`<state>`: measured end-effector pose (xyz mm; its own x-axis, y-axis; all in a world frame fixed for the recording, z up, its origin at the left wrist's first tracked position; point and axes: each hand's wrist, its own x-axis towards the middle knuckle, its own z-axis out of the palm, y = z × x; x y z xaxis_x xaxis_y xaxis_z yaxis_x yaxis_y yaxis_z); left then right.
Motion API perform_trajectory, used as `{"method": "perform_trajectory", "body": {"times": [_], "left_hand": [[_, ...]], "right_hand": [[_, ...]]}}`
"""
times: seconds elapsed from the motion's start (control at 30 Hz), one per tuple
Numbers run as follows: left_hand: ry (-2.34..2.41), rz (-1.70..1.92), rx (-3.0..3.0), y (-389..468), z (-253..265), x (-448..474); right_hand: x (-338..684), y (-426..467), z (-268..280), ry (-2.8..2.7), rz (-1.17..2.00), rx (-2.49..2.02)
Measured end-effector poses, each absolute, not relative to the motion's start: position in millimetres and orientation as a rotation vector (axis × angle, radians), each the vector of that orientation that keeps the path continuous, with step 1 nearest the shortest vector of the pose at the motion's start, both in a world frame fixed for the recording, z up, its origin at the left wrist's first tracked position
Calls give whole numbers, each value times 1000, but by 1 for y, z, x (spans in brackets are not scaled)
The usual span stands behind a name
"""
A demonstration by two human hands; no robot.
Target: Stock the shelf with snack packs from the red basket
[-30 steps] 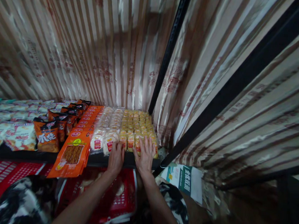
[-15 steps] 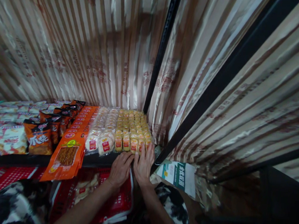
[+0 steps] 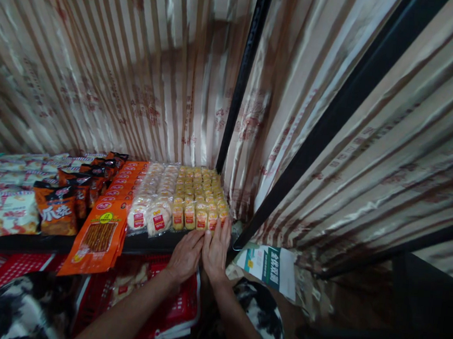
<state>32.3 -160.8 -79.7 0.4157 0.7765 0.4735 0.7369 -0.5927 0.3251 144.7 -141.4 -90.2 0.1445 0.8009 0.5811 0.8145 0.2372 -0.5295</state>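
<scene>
Rows of small yellow wrapped cakes point(image 3: 190, 216) with red labels stand at the right end of the dark shelf point(image 3: 148, 243). My right hand point(image 3: 216, 251) lies with outstretched fingers against the front of the rightmost packs, gripping none of them. Close beside it, my left hand point(image 3: 186, 254) rests at the shelf's front edge just below the yellow packs, fingers extended and slightly bent. Its fingertips nearly meet the right hand. Round white wrapped cakes point(image 3: 159, 217), also red-labelled, fill the rows to the left.
Orange snack-stick packets point(image 3: 102, 233) overhang the shelf edge, beside orange-black bags point(image 3: 54, 208) and white bags point(image 3: 11, 210). Red baskets point(image 3: 179, 304) sit below, one holding wrapped packs. A black post point(image 3: 288, 179) slants at the right; pleated curtain point(image 3: 170, 81) hangs behind. A printed sheet point(image 3: 269, 267) lies lower right.
Both hands have shifted only slightly and stay at the front of the yellow cakes. The whole view has moved a little; the packs keep their arrangement.
</scene>
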Motion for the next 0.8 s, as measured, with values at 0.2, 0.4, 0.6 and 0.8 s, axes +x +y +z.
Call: {"method": "perform_trajectory", "body": {"times": [0.2, 0.4, 0.6, 0.8], "left_hand": [[1354, 925, 2633, -159, -84, 32], [1341, 836, 2680, -162, -81, 32], [1177, 831, 2715, -165, -71, 39], [1194, 847, 2712, -161, -77, 44]], "right_hand": [[145, -144, -88, -1613, -25, -1530], [150, -143, -89, -1575, 33, -1483], [155, -139, -92, -1507, 110, -1442], [155, -141, -92, -1511, 124, -1460]]}}
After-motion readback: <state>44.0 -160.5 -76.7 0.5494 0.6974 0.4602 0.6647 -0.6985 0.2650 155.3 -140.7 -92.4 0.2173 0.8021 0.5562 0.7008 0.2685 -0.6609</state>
